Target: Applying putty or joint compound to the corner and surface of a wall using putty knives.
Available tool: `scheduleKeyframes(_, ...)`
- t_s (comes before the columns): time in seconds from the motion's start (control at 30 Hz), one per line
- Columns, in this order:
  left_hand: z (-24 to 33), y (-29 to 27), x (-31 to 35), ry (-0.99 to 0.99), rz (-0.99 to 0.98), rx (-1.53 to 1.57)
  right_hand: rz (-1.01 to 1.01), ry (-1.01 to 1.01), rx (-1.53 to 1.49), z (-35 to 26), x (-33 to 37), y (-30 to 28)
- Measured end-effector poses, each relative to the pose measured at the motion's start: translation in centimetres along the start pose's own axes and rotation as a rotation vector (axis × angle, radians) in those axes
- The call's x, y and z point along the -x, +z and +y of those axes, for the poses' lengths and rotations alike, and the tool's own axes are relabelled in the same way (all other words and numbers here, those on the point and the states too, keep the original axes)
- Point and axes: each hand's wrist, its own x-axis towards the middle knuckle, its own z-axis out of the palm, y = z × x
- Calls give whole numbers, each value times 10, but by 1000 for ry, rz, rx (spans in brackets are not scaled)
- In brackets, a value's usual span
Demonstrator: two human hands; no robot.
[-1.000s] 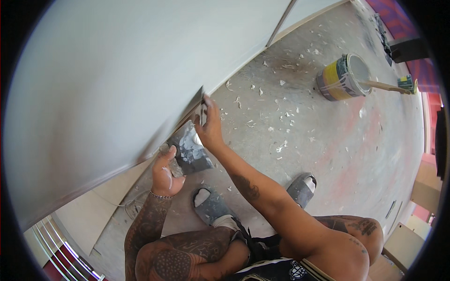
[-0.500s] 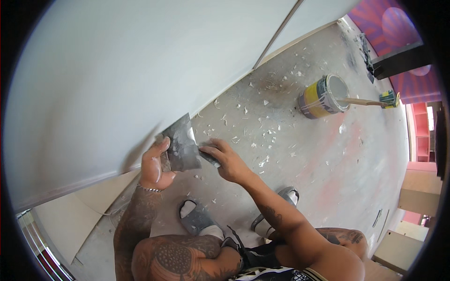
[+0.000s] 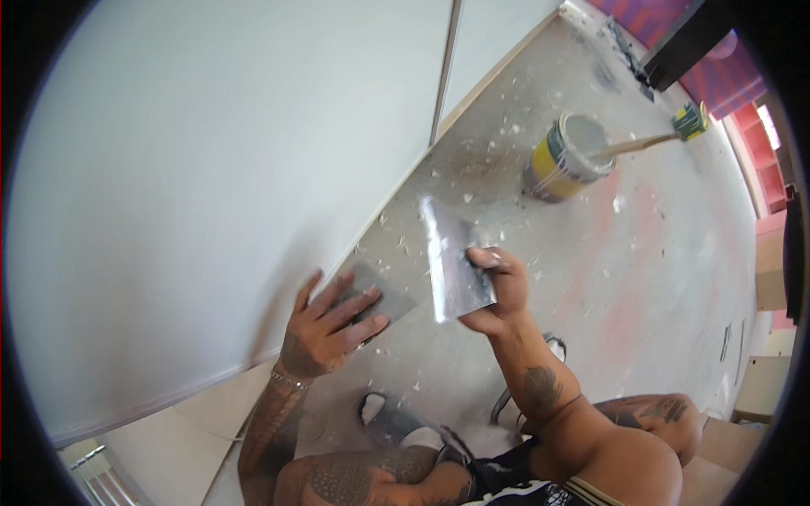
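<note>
My right hand (image 3: 499,291) is closed on a wide putty knife (image 3: 456,261), its shiny metal blade raised above the floor and its thumb against the blade. To the left, my left hand (image 3: 333,329) has its fingers spread across a flat dark grey plate (image 3: 388,295), holding it close to the white panel (image 3: 194,185). The plate's grip lies hidden under the fingers. The two tools are apart. The panel's surface is smooth and pale.
A yellow and purple paint can (image 3: 548,173) with drips stands ahead right, a wooden stick (image 3: 637,145) at its mouth pointing to a green and yellow container (image 3: 690,121). White scraps litter the grey floor (image 3: 574,278). Wooden boards (image 3: 759,388) are at the right edge.
My right hand has swung up and right, turning the putty knife's blade into view. My left hand has rolled over, its fingers now in front of the plate. The view has shifted.
</note>
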Motion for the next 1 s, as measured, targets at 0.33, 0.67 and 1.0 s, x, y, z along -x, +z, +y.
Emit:
scheduleKeyframes(0.33, 7, 27, 8, -1239, 514, 2289, -812, -900, 1563, 26, 7, 84)
scheduleKeyframes(0.67, 15, -39, -13, -967, 601, 1836, -449, -350, 2327, -34, 10, -22)
scheduleKeyframes(1.0, 0, -29, -31, -991, 325, 1987, -1053, -525, 2549, -50, -6, 120)
